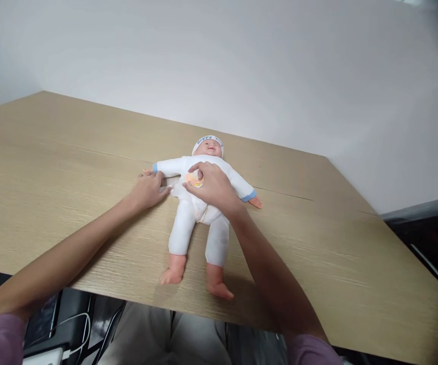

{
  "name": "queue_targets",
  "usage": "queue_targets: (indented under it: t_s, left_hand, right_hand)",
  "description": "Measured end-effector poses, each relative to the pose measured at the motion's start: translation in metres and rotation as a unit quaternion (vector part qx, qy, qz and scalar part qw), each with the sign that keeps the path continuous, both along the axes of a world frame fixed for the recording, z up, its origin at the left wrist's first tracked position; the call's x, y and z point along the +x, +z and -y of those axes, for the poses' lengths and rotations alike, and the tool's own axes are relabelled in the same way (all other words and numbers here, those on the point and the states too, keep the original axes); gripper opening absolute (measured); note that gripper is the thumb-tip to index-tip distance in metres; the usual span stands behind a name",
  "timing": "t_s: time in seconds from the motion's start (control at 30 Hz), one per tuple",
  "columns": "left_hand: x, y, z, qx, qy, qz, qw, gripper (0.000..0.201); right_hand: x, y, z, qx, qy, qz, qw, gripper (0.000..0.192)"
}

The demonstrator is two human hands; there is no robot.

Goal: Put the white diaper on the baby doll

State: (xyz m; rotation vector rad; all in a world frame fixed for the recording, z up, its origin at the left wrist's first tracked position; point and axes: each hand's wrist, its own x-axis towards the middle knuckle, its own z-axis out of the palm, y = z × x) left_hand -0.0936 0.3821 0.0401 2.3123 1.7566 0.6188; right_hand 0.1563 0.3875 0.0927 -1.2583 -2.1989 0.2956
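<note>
A baby doll [181, 228] lies on its back on the wooden table, head away from me and feet toward me. It wears a white suit with blue cuffs and a white headband [207, 139] with blue lettering. White diaper-like material [199, 207] shows around its hips. My right hand [216, 186] rests over the belly, thumb and fingers curved but apart around an orange and yellow print [193, 178]. Beside the doll's waist, my left hand [150, 189] lies on the table, fingers near the doll's hand and thumb reaching a white edge at its side.
The wooden table [70, 167] has a thin seam across it and meets a pale wall [219, 66] at the back. Below its front edge are my lap, a black bag-like item and a white cable [88, 329]. A dark object [428, 238] stands past the right edge.
</note>
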Motion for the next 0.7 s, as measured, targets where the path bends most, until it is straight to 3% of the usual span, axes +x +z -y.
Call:
queue_targets:
  t_s: [0.13, 0.3, 0.47, 0.6, 0.7]
  left_hand:
    - [-0.011, 0.007, -0.009, -0.106, 0.007, 0.053, 0.993, 0.030]
    - [-0.012, 0.029, -0.012, -0.144, -0.014, 0.141, 0.979, 0.038]
    - [0.023, 0.042, -0.005, -0.162, -0.072, 0.294, 0.939, 0.042]
    - [0.057, 0.045, -0.007, -0.174, -0.097, 0.322, 0.926, 0.038]
    - [0.068, 0.044, -0.011, -0.156, -0.101, 0.303, 0.935, 0.038]
  right_hand:
    - [-0.002, -0.002, -0.002, 0.001, -0.009, -0.002, 1.000, 0.043]
    - [-0.003, -0.008, -0.002, 0.008, -0.012, -0.018, 1.000, 0.053]
    - [-0.006, -0.012, -0.002, 0.021, -0.019, -0.010, 1.000, 0.060]
    - [-0.005, -0.011, -0.003, 0.031, -0.009, -0.009, 0.999, 0.064]
    - [-0.003, -0.009, -0.004, 0.011, -0.003, -0.001, 1.000, 0.072]
